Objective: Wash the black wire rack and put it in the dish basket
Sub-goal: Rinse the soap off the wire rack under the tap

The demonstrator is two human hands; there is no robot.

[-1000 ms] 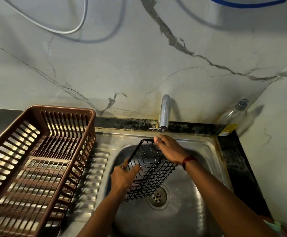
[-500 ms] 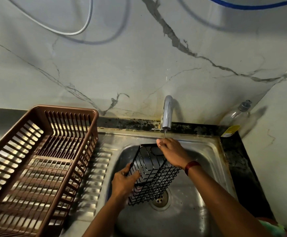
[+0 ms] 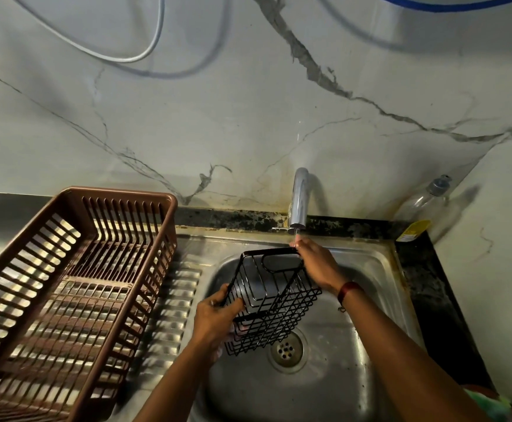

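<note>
Well to the left of the tap [image 3: 299, 199], the brown dish basket [image 3: 120, 190] sits on the draining board with nothing in it. Below the tap and a little to its left, the person's left hand [image 3: 215, 318] grips the near left edge of the black wire rack [image 3: 276, 300], fingers curled round the wires and thumb laid across them. The rack hangs over the sink [image 3: 355, 345] and not in the basket, its far rim just under the tap's spout and its near end above the drain [image 3: 286, 350]. A second ago it lay flatter and more slantwise; now it has been turned and tipped up, so that its open side faces the person. Directly below the tap, the right hand [image 3: 318, 266] pinches the rim's far right corner, where a thin trickle of water lands on the fingers. Far to the right of the tap, a clear bottle [image 3: 422, 208] leans in the corner. I judge that the turn brings a fresh side under the water, so rinsing is under way and the move to the basket is yet to come
</note>
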